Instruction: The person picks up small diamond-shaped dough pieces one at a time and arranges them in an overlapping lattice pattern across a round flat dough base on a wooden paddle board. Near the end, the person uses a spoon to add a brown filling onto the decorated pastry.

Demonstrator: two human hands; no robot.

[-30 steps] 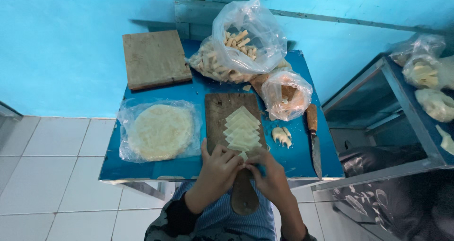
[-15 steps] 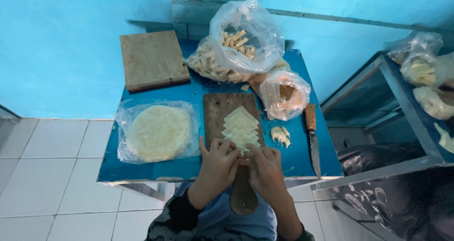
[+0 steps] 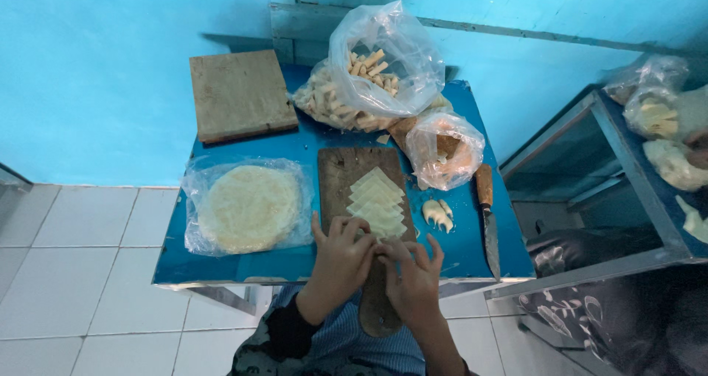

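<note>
I've got both hands, left (image 3: 341,258) and right (image 3: 410,274), fingertips pinched together on the nearest dough square (image 3: 383,232) at the board's (image 3: 338,180) near end, knife (image 3: 487,217) lying right.

Bare surface (image 3: 310,136) is left between the wrapped flatbread stack (image 3: 249,208) and the cutting board (image 3: 365,188). The right side is crowded by a knife (image 3: 488,217) and small bag (image 3: 442,149); the back is blocked by a large bag (image 3: 376,62).

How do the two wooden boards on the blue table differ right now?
The square board at the back left lies bare, away from both hands. The handled board in front is darker and narrower, carries overlapping pale dough squares, and the left hand and right hand work at its near end. Both are worn wood, lying flat.
</note>
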